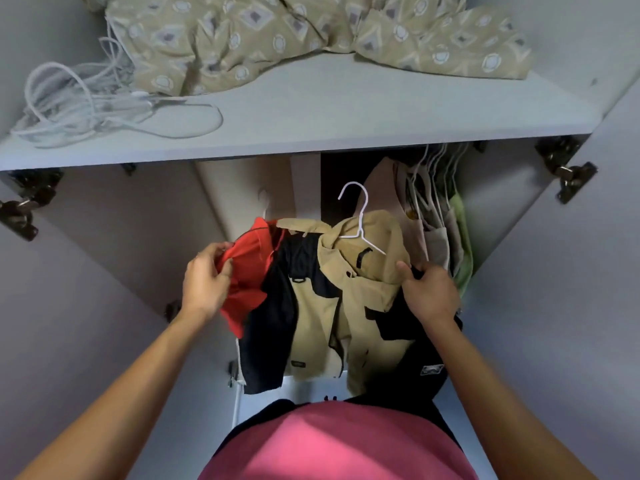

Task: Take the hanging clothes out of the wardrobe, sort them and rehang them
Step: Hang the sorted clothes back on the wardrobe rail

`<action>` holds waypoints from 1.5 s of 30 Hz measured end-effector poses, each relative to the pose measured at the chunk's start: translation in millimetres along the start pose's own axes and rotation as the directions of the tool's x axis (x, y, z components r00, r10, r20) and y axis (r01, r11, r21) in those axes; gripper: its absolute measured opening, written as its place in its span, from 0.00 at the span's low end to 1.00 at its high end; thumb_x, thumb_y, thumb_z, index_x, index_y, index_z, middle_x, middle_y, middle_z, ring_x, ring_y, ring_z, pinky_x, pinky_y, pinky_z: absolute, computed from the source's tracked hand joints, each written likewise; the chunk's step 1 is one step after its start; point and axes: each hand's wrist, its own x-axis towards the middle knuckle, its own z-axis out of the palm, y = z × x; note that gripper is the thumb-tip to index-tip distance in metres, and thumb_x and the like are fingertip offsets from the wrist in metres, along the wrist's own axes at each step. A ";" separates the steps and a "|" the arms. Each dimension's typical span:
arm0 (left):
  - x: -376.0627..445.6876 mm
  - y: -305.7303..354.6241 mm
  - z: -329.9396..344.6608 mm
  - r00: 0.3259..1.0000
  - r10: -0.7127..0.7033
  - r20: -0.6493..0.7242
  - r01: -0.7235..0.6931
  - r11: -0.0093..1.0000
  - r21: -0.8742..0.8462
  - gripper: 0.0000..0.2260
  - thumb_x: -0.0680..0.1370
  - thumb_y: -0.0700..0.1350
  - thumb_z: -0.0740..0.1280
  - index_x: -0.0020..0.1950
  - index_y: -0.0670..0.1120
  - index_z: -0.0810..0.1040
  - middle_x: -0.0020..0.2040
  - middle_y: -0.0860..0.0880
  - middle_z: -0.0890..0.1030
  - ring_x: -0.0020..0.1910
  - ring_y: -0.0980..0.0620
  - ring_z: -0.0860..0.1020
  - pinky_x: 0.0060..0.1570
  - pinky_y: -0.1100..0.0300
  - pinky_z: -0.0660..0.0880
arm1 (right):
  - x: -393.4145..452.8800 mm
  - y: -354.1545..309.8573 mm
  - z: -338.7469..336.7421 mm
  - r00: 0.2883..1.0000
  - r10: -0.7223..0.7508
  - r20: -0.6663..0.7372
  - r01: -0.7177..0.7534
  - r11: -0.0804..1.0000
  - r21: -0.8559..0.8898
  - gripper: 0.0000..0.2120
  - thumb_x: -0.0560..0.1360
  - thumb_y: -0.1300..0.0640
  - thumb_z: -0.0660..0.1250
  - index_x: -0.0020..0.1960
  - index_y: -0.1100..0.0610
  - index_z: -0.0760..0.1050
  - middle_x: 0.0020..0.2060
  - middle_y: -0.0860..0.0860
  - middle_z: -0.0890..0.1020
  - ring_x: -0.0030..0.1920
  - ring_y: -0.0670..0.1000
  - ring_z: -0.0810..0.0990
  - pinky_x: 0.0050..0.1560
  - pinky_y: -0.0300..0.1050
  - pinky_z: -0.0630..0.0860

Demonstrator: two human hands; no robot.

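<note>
Holding a bundle of clothes in front of an open wardrobe, a person looks down over both forearms. The left hand curls its fingers around a red garment at the bundle's left edge. The right hand pinches tan and black fabric at the right edge, thumb on top.

Between the hands hangs a tan jacket on a white wire hanger, beside a black-and-tan garment. The hanger's hook points up and away from the person, free of any rail. The bundle's long axis runs downward from the hanger towards the person's waist, sleeves and hems dangling loose.

These clothes look soft, limp and light, likely to slide off the thin wire if tilted. Taking hold at the hanger's neck, or bunching the cloth at the shoulders, seems the surest grip.

More pale garments hang at the wardrobe's right. On the shelf above lie a patterned cloth and coiled white cord.
</note>
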 end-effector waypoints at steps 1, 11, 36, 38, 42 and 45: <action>-0.1 0.2 2.7 1.000 0.016 -0.012 -0.017 1.000 -0.006 0.15 0.78 0.37 0.70 0.61 0.50 0.82 0.55 0.49 0.86 0.55 0.46 0.84 0.60 0.46 0.80 | 1.4 -0.2 3.0 1.000 -0.014 0.003 0.014 1.000 0.021 0.21 0.80 0.37 0.67 0.48 0.56 0.83 0.40 0.53 0.83 0.47 0.61 0.83 0.41 0.48 0.74; 2.5 20.1 23.9 0.982 0.141 -0.125 -0.148 0.988 -0.046 0.12 0.79 0.37 0.69 0.61 0.46 0.83 0.56 0.47 0.85 0.54 0.46 0.82 0.57 0.50 0.77 | 14.2 -13.7 19.6 0.997 0.025 0.067 -0.047 0.940 0.339 0.23 0.77 0.39 0.71 0.42 0.60 0.82 0.38 0.55 0.84 0.41 0.54 0.83 0.44 0.50 0.79; -1.9 30.9 30.1 0.982 0.187 0.010 -0.176 0.940 -0.292 0.13 0.79 0.33 0.71 0.57 0.49 0.84 0.53 0.50 0.86 0.51 0.51 0.83 0.54 0.68 0.76 | 97.8 -35.6 60.0 0.994 -0.046 -0.099 0.072 0.959 0.273 0.08 0.82 0.56 0.64 0.49 0.62 0.73 0.48 0.60 0.81 0.48 0.61 0.81 0.43 0.45 0.70; -4.1 28.6 27.4 0.980 0.191 0.057 -0.166 0.941 -0.295 0.12 0.79 0.34 0.72 0.56 0.49 0.85 0.52 0.52 0.87 0.50 0.47 0.84 0.54 0.62 0.77 | 98.3 -30.6 57.0 0.994 -0.028 -0.108 0.055 0.965 0.257 0.10 0.83 0.56 0.64 0.55 0.63 0.74 0.50 0.61 0.82 0.51 0.62 0.82 0.44 0.46 0.71; -7.2 32.7 19.7 0.978 0.172 0.121 -0.128 0.944 -0.305 0.13 0.77 0.33 0.73 0.52 0.50 0.87 0.46 0.48 0.87 0.43 0.43 0.81 0.49 0.57 0.76 | 80.8 -30.8 53.4 0.921 -0.246 -0.301 0.218 0.968 -0.124 0.12 0.78 0.60 0.64 0.60 0.61 0.71 0.58 0.61 0.77 0.59 0.63 0.76 0.54 0.52 0.72; -7.8 39.7 11.5 0.976 0.144 0.162 -0.080 0.933 -0.350 0.16 0.74 0.30 0.73 0.48 0.52 0.88 0.43 0.39 0.84 0.41 0.52 0.78 0.46 0.65 0.74 | 63.6 -30.9 58.6 0.744 -0.601 -0.292 0.491 0.788 -0.370 0.14 0.76 0.52 0.61 0.58 0.59 0.72 0.58 0.59 0.73 0.57 0.59 0.71 0.56 0.53 0.70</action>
